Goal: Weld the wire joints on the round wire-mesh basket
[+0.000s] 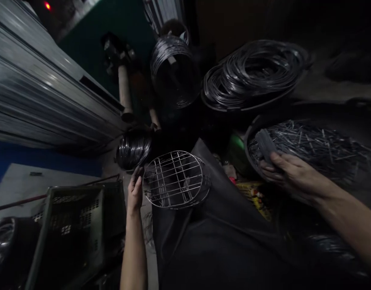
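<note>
Left hand (134, 193): raised at the left edge of a round wire rack (176, 179), fingertips closed on its rim, holding it up roughly level above a dark cloth (221, 237) that spreads over the lap area. Rack: circular, a grid of crossed straight wires inside a ring, bright metal, sitting centre frame.

Right hand (286, 171): reaching into a large dark tub (255, 125) on the right, fingers wrapped around a bundle of short wire pieces (265, 144) that sticks up from the grip. Tub contents: a loose heap of cut wire lengths (321, 147), lying in all directions, touching the hand on its far side.

Other items:
- Large coil of dark wire (255, 72), lying flat in a shallow basin behind the tub.
- Upright coil of wire (173, 68), further back at centre.
- Smaller coil of wire (134, 150), just beyond the left hand, near the rack's far-left edge.
- Plastic crate (76, 225) with perforated walls, lower left, beside the left forearm.
- Stacked metal sheets (37, 92), ridged, along the left side.
- Yellow printed packet (253, 195), partly showing between the cloth and the tub.
- Green object (236, 145), beside the tub's left wall; too dim to identify.
</note>
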Motion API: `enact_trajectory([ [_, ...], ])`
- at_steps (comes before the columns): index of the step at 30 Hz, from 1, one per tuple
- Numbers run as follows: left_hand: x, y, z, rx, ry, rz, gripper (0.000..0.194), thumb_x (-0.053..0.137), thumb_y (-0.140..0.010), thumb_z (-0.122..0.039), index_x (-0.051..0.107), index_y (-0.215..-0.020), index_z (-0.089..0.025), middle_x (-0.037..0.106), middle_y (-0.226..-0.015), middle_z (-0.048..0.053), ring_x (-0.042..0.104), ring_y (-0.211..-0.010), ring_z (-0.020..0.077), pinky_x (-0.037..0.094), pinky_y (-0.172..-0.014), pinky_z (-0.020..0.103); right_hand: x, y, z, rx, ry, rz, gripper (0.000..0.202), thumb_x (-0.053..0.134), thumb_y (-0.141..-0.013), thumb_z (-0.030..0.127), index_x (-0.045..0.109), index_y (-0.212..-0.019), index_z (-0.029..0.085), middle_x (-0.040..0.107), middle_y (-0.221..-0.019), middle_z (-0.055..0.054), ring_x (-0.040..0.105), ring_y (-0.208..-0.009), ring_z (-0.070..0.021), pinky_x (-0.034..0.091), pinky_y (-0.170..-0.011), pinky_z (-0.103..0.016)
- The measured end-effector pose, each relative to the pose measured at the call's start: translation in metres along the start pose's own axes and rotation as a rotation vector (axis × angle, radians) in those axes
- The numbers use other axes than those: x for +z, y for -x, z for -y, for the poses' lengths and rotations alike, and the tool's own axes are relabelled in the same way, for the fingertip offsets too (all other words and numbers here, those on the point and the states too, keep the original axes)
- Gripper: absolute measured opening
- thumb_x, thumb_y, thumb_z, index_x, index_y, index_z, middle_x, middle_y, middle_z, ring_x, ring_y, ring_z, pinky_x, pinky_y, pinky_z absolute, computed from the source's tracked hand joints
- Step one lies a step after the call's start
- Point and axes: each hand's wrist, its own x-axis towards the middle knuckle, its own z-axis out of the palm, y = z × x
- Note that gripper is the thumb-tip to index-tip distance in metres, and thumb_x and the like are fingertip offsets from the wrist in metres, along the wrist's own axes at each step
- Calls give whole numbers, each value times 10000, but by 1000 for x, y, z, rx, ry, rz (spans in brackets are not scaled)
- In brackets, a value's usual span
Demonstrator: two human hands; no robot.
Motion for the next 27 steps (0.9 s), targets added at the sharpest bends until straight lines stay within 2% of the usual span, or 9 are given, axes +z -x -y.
enact_trajectory([
  [3, 19, 43, -46, 266, -40, -64, 449, 564, -923, -467, 633, -1294, -225, 655, -1318, 67, 550, -1316, 258, 371, -1187, 429, 38, 31, -2, 131, -161, 222, 597, 755, -647, 730, 529, -838, 211, 365, -611, 31, 278, -453, -61, 255, -417, -222],
  [5, 49, 77, -65, 232, 0, 311, 488, 521, -933, -528, 630, -1310, -238, 680, -1275, 78, 581, -1277, 274, 405, -1164, 460, 63, 56, -7, 150, -200, 349, 589, 715, -707, 730, 516, -882, 204, 375, -618, 35, 297, -461, -59, 253, -428, -211],
  [7, 83, 105, -68, 19, 70, 755, 616, 593, -869, -604, 592, -1363, -236, 604, -1397, 103, 524, -1343, 298, 394, -1174, 450, 86, 80, -15, 187, -205, 523, 607, 658, -748, 759, 503, -921, 198, 384, -624, 35, 316, -479, -62, 245, -429, -203],
  [10, 121, 129, -51, -247, 346, 1002, 710, 644, -815, -644, 568, -1378, -219, 533, -1475, 116, 474, -1388, 314, 373, -1183, 445, 109, 106, -29, 263, -181, 752, 624, 559, -803, 790, 472, -944, 189, 385, -638, 38, 329, -509, -64, 251, -449, -207],
  [13, 135, 138, -35, -374, 480, 968, 435, 627, -855, -584, 722, -1016, -192, 634, -1356, 103, 551, -1308, 298, 429, -1124, 427, 112, 114, -41, 287, -147, 789, 650, 479, -825, 818, 440, -890, 172, 393, -651, 35, 325, -524, -59, 265, -480, -221],
  [15, 140, 140, -33, -383, 453, 950, 391, 636, -857, -557, 686, -758, -182, 694, -1254, 91, 542, -1320, 280, 404, -1141, 399, 106, 113, -46, 252, -91, 750, 672, 457, -822, 833, 443, -877, 163, 447, -696, 8, 375, -563, -72, 325, -518, -234],
  [21, 166, 147, -39, -520, 413, 819, 462, 652, -834, -542, 498, -584, -185, 733, -1160, 89, 543, -1322, 244, 367, -1155, 361, 80, 114, -58, 72, 246, 671, 560, 363, -946, 676, 522, -1002, 142, 601, -823, -67, 565, -717, -156, 478, -696, -298],
  [24, 180, 146, -32, -680, 515, 609, 508, 686, -809, -522, 361, -603, -192, 744, -849, 30, 694, -970, 170, 486, -993, 311, 59, 115, -68, -45, 509, 532, 511, 364, -962, 580, 598, -1080, 141, 653, -978, -118, 627, -900, -219, 502, -859, -369],
  [27, 188, 145, -23, -803, 575, 605, 539, 728, -766, -546, 328, -652, -203, 450, -485, -107, 457, -434, 54, 506, -632, 224, 32, 106, -63, -185, 623, 287, 482, 353, -980, 530, 665, -976, 162, 674, -951, -102, 645, -909, -217, 513, -878, -363],
])
